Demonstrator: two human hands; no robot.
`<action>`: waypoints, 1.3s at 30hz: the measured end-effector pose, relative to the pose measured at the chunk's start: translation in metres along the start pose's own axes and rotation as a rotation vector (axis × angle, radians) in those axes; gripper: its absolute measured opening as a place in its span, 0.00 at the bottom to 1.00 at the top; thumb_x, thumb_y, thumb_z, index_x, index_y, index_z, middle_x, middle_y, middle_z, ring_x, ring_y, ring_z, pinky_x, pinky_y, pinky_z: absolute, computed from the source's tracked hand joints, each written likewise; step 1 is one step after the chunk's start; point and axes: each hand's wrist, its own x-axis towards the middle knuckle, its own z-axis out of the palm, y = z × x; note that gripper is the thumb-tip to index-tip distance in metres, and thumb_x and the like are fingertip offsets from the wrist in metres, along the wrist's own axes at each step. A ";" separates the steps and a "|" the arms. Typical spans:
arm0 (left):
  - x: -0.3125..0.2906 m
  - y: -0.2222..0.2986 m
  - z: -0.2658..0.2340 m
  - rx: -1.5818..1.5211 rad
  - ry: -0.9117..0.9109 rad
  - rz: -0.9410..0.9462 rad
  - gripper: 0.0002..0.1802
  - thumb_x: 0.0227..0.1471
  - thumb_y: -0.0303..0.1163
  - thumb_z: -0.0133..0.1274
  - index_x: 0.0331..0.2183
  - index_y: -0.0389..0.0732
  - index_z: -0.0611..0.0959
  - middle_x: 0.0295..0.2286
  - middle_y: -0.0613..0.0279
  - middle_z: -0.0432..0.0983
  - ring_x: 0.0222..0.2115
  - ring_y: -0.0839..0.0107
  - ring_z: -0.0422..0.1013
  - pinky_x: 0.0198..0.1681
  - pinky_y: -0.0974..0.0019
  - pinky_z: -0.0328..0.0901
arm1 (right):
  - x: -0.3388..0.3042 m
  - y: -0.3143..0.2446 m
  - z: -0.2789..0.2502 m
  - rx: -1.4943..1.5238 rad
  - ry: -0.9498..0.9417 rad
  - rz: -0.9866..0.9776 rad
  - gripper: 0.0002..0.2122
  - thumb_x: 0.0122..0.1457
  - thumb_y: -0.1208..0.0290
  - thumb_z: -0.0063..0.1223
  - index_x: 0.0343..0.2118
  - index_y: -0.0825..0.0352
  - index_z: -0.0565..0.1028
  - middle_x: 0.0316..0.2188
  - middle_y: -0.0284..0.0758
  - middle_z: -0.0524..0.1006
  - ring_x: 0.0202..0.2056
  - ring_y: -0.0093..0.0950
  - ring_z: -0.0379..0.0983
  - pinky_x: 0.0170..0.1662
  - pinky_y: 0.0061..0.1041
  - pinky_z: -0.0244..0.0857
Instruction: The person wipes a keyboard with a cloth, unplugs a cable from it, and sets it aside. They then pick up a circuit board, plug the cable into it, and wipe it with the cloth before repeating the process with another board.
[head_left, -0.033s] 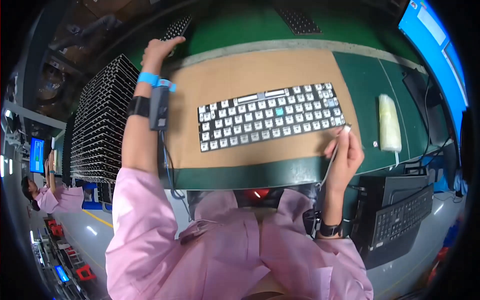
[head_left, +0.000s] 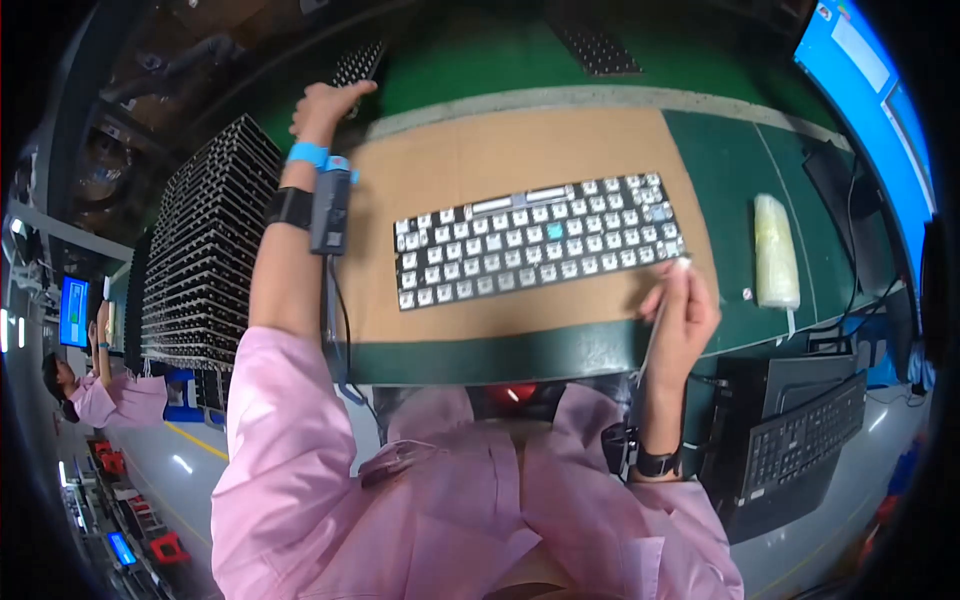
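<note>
A keyboard without keycaps [head_left: 540, 240], black with white switches and one turquoise switch, lies slightly tilted on a brown sheet [head_left: 500, 325]. At its lower right corner my right hand [head_left: 685, 310] is closed, pinching a small white cable plug [head_left: 682, 264]. Whether the plug sits in the keyboard I cannot tell. My left hand [head_left: 328, 108] reaches to the far left, over the near end of a second keyboard without keycaps [head_left: 360, 66] on the green surface. Its thumb sticks out to the right; the other fingers are mostly hidden, so their grip is unclear.
Tall stacks of black keyboard plates [head_left: 205, 255] stand at left. A grey box with a cable [head_left: 330, 215] lies beside my left forearm. At right are a wrapped pale roll [head_left: 776, 250], a blue screen [head_left: 860, 110] and a black keyboard [head_left: 805, 430]. Another plate [head_left: 600, 48] lies far off.
The view has shifted slightly. My left hand has moved a little to the right, still by the far keyboard. My right hand stays at the near keyboard's corner with the plug.
</note>
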 end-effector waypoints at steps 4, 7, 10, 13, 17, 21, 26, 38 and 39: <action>0.040 0.031 0.061 -0.253 -0.204 -0.148 0.67 0.28 0.70 0.55 0.57 0.29 0.54 0.52 0.41 0.60 0.54 0.51 0.58 0.56 0.51 0.51 | 0.001 0.001 0.000 -0.093 -0.077 -0.008 0.08 0.61 0.75 0.42 0.31 0.72 0.73 0.13 0.27 0.68 0.16 0.11 0.59 0.20 0.12 0.52; 0.055 0.051 0.068 -0.424 0.172 -0.092 0.58 0.36 0.68 0.50 0.54 0.28 0.58 0.49 0.38 0.62 0.52 0.48 0.60 0.54 0.54 0.54 | 0.002 0.001 -0.001 -0.108 -0.081 -0.017 0.07 0.60 0.75 0.43 0.31 0.73 0.73 0.13 0.28 0.69 0.16 0.12 0.61 0.19 0.14 0.52; 0.030 0.073 0.016 -0.446 0.236 0.138 0.47 0.41 0.63 0.51 0.51 0.32 0.67 0.47 0.40 0.66 0.51 0.49 0.62 0.53 0.56 0.56 | 0.002 0.001 -0.001 -0.141 -0.125 0.026 0.08 0.60 0.75 0.43 0.31 0.72 0.73 0.13 0.28 0.70 0.16 0.12 0.62 0.20 0.14 0.53; -0.051 0.069 -0.077 -0.666 0.018 0.756 0.31 0.48 0.48 0.55 0.46 0.34 0.73 0.44 0.49 0.70 0.46 0.67 0.65 0.51 0.68 0.56 | 0.000 0.003 0.000 -0.135 -0.129 0.042 0.08 0.60 0.75 0.43 0.31 0.72 0.74 0.13 0.28 0.69 0.17 0.12 0.62 0.21 0.13 0.53; -0.213 -0.039 -0.201 -0.463 0.142 0.805 0.33 0.47 0.40 0.55 0.50 0.30 0.68 0.47 0.45 0.68 0.51 0.60 0.62 0.55 0.62 0.53 | -0.004 0.005 0.000 -0.127 -0.110 0.033 0.09 0.62 0.73 0.41 0.32 0.70 0.74 0.14 0.25 0.68 0.17 0.10 0.58 0.20 0.11 0.49; -0.279 -0.138 -0.272 -0.488 0.285 0.724 0.37 0.39 0.29 0.56 0.53 0.30 0.65 0.49 0.45 0.66 0.51 0.56 0.63 0.57 0.55 0.52 | -0.004 0.006 -0.002 -0.166 -0.141 -0.023 0.10 0.63 0.72 0.40 0.33 0.72 0.73 0.14 0.26 0.67 0.17 0.10 0.56 0.20 0.11 0.46; -0.270 -0.212 -0.239 0.331 0.264 0.645 0.58 0.28 0.40 0.67 0.58 0.35 0.53 0.57 0.47 0.49 0.59 0.55 0.46 0.60 0.54 0.44 | -0.002 0.010 -0.003 -0.218 -0.158 -0.071 0.11 0.63 0.69 0.40 0.33 0.72 0.73 0.14 0.27 0.65 0.16 0.11 0.55 0.21 0.11 0.46; -0.254 -0.245 -0.213 0.455 0.670 0.641 0.55 0.27 0.42 0.68 0.55 0.33 0.59 0.50 0.47 0.61 0.51 0.50 0.57 0.56 0.54 0.48 | -0.003 0.011 -0.006 -0.200 -0.123 -0.035 0.10 0.62 0.70 0.41 0.33 0.71 0.74 0.14 0.26 0.66 0.17 0.10 0.56 0.21 0.10 0.47; -0.251 -0.229 -0.225 0.361 0.664 0.647 0.55 0.27 0.41 0.68 0.55 0.33 0.59 0.49 0.47 0.62 0.50 0.49 0.57 0.55 0.54 0.51 | -0.003 0.010 -0.006 -0.174 -0.141 -0.021 0.10 0.62 0.71 0.41 0.33 0.70 0.74 0.15 0.25 0.67 0.17 0.10 0.56 0.21 0.10 0.47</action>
